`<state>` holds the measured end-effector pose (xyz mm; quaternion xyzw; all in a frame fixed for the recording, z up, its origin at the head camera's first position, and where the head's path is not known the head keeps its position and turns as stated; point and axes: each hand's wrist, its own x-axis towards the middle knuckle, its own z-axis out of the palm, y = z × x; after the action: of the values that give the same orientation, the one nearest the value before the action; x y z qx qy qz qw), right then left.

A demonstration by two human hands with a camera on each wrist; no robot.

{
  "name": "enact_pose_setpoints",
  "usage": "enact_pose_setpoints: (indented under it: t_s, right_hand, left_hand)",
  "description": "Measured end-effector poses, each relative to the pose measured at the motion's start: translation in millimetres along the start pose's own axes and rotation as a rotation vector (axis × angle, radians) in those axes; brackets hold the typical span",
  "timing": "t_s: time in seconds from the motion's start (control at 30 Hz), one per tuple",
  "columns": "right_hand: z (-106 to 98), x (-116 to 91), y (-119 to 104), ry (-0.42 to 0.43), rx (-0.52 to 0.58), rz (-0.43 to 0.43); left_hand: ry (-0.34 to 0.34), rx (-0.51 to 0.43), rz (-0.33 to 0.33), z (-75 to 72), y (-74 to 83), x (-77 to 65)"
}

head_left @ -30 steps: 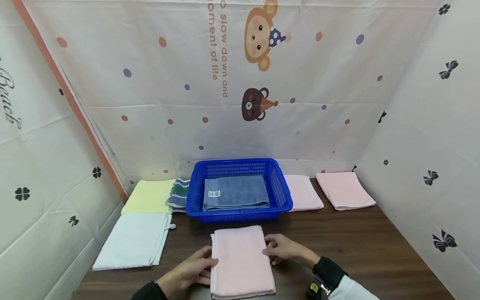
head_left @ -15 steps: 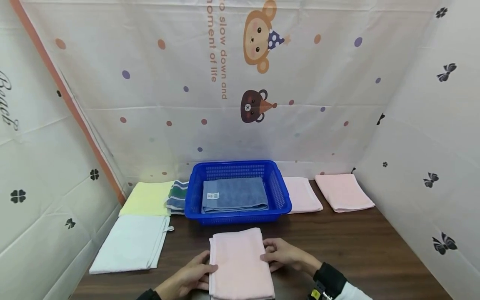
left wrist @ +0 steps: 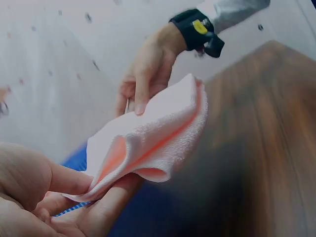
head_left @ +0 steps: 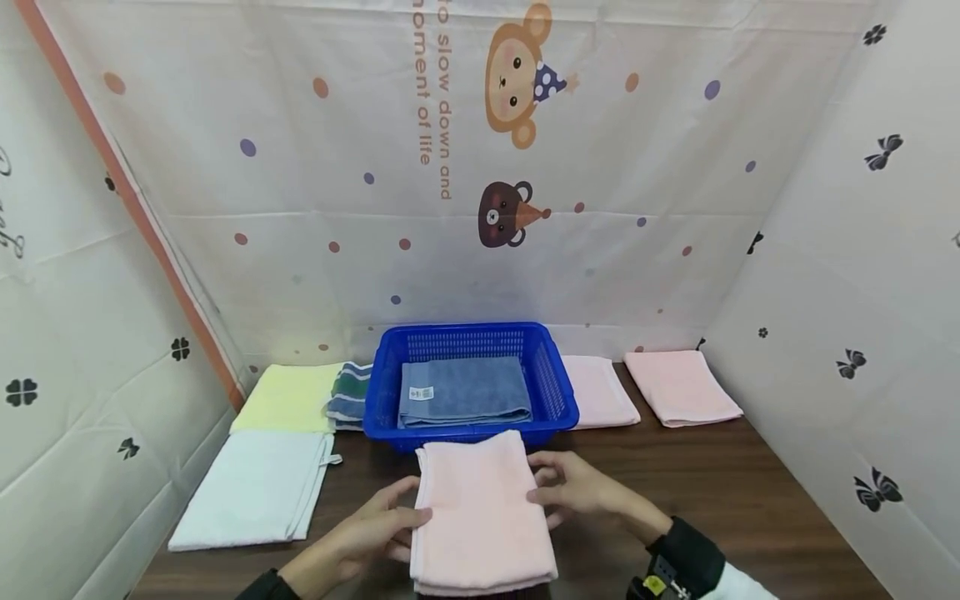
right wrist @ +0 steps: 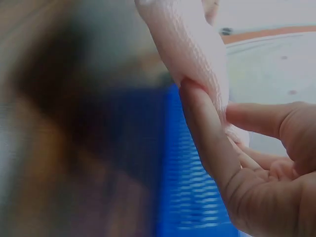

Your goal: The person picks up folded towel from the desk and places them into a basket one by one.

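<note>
A folded pink towel [head_left: 480, 508] is held above the dark wooden table, in front of the basket. My left hand [head_left: 367, 533] pinches its left edge, thumb on top and fingers beneath, as the left wrist view shows. On the opposite edge my right hand [head_left: 581, 487] pinches the towel between thumb and fingers. The fold layers gape a little along the side in the left wrist view. Behind the towel stands a blue plastic basket [head_left: 375, 400], whose front rim the towel's far edge partly overlaps in the head view. Inside the basket lies a folded blue towel [head_left: 468, 390] with a white label.
Left of the basket are a yellow towel [head_left: 288, 396], a striped towel [head_left: 350, 396] and a white towel [head_left: 243, 492]. To its right lie two more folded pink towels, one beside the basket [head_left: 600, 392] and one farther right [head_left: 682, 387]. Printed cloth walls surround the table.
Both hands have lifted the pink towel off the table, and its far edge has come up toward the basket's front rim. The other towels stay in place.
</note>
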<state>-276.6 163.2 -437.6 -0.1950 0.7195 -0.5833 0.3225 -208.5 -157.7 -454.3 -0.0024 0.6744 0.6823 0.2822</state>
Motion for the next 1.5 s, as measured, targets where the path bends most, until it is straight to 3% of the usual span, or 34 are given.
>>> enact_pose_setpoints:
  t_s: [0.17,0.3,0.4,0.6,0.7,0.77,0.93,1.0,1.17,1.5]
  right_hand:
    - [-23.3,-3.2,-35.0,0.017,-0.05,-0.061]
    - [-49.3,11.2,-59.8,0.124,-0.118,-0.048]
    - [-70.1,32.5,-77.7,0.219,-0.194,-0.024]
    - [-97.2,87.3,-101.7,0.438,-0.328,0.058]
    - [-99.9,114.2,-99.0,0.521,-0.37,0.087]
    - [-99.2,133.2,-91.5,0.579,-0.462,0.12]
    - [-90.5,173.7,-74.7,0.675,-0.826,0.234]
    - [-85.8,182.7,-73.3,0.692,-0.907,0.272]
    - [-81.5,186.1,-73.2,0.697,-0.985,0.342]
    - [-88.2,177.9,-58.1,0.735,-1.123,0.28]
  left_hand:
    - [-0.04,0.023,0.099,6.1,46.1,2.2]
    - [0.004,0.096,0.147,5.0,84.7,21.1]
    - [0.052,0.165,0.15,-3.8,109.2,49.1]
    - [0.101,0.221,0.074,-29.7,142.4,127.5]
    - [0.09,0.234,0.026,-42.6,143.1,160.0]
    - [0.092,0.244,-0.001,-52.2,137.7,174.9]
    - [0.087,0.248,-0.05,-76.9,120.2,193.0]
    - [0.076,0.244,-0.057,-81.4,115.8,197.5]
    - [0.071,0.269,-0.095,-74.6,113.4,208.6]
    - [0.087,0.375,-0.16,-56.4,120.5,234.9]
